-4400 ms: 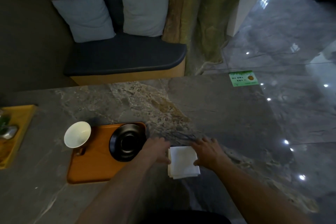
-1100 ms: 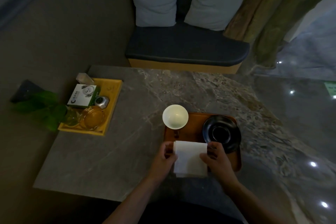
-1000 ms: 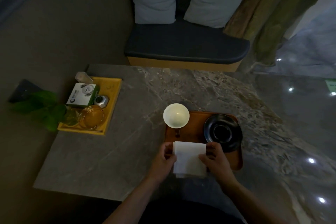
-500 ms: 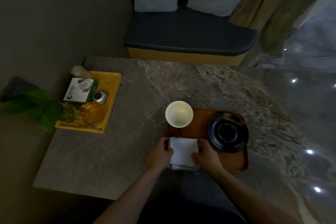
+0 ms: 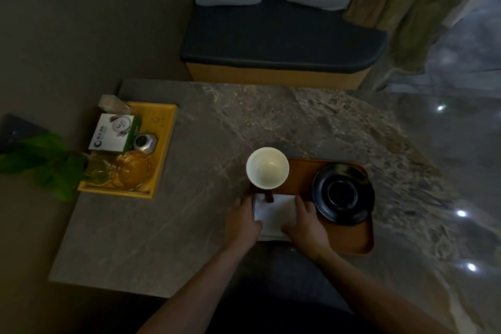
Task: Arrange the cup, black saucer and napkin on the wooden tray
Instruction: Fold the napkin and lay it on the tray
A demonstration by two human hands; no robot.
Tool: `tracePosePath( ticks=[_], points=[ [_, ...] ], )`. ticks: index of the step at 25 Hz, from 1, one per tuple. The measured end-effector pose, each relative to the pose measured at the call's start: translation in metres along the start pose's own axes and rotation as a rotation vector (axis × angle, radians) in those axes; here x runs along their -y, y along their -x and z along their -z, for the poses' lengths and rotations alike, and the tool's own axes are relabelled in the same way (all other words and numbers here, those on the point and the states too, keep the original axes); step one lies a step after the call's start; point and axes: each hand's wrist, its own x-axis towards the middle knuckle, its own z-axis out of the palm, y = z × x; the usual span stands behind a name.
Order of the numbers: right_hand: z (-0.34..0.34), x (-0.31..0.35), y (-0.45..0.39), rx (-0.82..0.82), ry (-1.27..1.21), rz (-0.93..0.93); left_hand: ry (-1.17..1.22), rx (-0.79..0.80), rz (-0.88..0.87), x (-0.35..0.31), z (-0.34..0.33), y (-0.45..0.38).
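Two hands frame the white napkin in the head view, one on each side edge. The left hand lies flat along the napkin's left edge, fingers together and pointing away from the person; the right hand lies against its right edge, fingers likewise close together. Whether either thumb pinches the cloth from beneath cannot be told in the dim light.

The napkin sits on the near-left part of the wooden tray, its near edge close to the tray's near rim. The white cup stands upright at the tray's far-left corner, its bowl overhanging the left rim, just beyond the napkin's far edge. The black saucer fills the tray's right half, its rim near the far and right sides of the tray and just beside the right hand's fingertips. Bare wood shows between cup and saucer and along the near-right strip of the tray.

The tray rests on a grey stone table, near its front edge. Open tabletop lies to the left of the tray and behind it. A yellow tray holding a box and glassware sits at the table's left edge, well apart. A cushioned bench stands beyond the table's far edge.
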Motion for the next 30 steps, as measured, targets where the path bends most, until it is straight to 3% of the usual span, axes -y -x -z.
tracePosePath(
  ticks=[7, 10, 13, 16, 30],
  points=[
    [-0.001, -0.008, 0.011, -0.045, 0.153, 0.112, -0.298, -0.049, -0.281, 0.018, 0.001, 0.007],
    [0.002, -0.011, 0.012, -0.109, 0.322, 0.237, -0.429, 0.040, -0.412, 0.027, 0.012, -0.001],
    [0.008, -0.012, 0.007, -0.039, 0.448, 0.364, -0.484, 0.132, -0.493, 0.034, 0.021, -0.008],
    [0.012, -0.010, 0.002, 0.023, 0.496, 0.407, -0.537, 0.112, -0.562, 0.036, 0.024, -0.013],
    [0.013, -0.010, 0.006, 0.024, 0.503, 0.386, -0.563, 0.188, -0.550, 0.041, 0.029, -0.020]
  ],
)
